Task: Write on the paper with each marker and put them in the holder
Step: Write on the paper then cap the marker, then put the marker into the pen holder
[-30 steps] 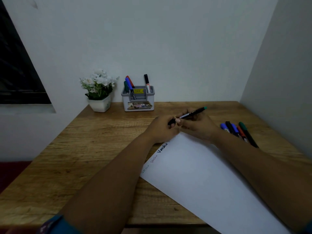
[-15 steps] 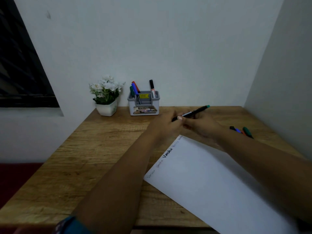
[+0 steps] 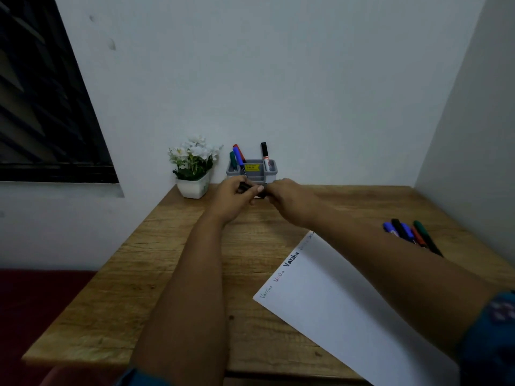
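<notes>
Holding a dark marker [image 3: 248, 189] between both hands, left hand [image 3: 232, 197] and right hand [image 3: 287, 197] each pinching an end just before the grey holder [image 3: 252, 174] at the table's [image 3: 167, 263] far edge, the person should tip it upright and lower it into a free slot.

Both arms reach forward, stretched toward the grey holder [image 3: 252, 171] and converging just in front of it. The left hand [image 3: 231, 200] and right hand [image 3: 287, 196] meet fingertip to fingertip, each with fingers curled around a black marker [image 3: 249, 188]
</notes>
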Demonstrator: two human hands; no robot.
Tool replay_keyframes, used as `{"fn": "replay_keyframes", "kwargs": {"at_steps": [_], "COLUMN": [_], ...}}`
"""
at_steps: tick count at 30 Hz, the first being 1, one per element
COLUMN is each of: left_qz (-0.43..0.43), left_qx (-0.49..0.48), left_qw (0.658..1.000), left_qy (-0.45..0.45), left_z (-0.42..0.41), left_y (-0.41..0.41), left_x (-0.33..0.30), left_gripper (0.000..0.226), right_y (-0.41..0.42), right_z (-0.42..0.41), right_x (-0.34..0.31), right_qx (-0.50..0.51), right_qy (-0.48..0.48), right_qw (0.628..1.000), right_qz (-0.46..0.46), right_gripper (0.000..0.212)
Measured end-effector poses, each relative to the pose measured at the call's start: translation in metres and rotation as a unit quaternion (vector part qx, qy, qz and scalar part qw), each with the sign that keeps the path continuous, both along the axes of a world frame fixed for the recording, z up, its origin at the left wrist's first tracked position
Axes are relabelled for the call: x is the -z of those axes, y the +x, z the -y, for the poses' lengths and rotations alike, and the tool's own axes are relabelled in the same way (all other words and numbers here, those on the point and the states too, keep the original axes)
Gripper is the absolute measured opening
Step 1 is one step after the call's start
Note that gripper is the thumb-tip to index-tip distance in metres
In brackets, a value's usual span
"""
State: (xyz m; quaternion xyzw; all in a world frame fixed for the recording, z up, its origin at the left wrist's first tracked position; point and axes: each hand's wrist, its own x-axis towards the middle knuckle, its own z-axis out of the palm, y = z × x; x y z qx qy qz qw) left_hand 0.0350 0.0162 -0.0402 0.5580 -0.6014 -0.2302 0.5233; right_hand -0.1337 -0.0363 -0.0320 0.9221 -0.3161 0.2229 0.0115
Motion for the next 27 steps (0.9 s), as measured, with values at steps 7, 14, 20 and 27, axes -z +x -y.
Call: {"fn": "replay_keyframes", "kwargs": {"at_steps": [7, 14, 20, 27], "left_qz": [-0.157, -0.366, -0.269, -0.233], "left_qx": [-0.017, -0.199, -0.307, -0.330], "left_qw": [0.985, 0.905, 0.910, 0.910], "left_qy": [-0.063, -0.081, -0.066, -0.092], "left_z": [0.007, 0.023, 0.041, 0.044], "left_y": [0.008, 0.023, 0.025, 0.029], "left_x": [0.000, 0.023, 0.048, 0.054], "left_gripper": [0.007, 0.027, 0.029, 0.038], "right_y": [0.036, 0.062, 0.085, 0.124], "right_z": [0.013, 0.044, 0.066, 0.084], "right_x": [-0.008, -0.028, -0.057, -0.040], "right_qx": [-0.058, -0.016, -0.009, -0.005], "right_qy": [0.067, 0.118, 0.078, 0.009], "right_qw": [0.995, 0.988, 0.968, 0.971], "right_qz": [0.049, 0.099, 0.237, 0.240], "right_gripper": [0.022, 0.090, 0.069, 0.057]}}
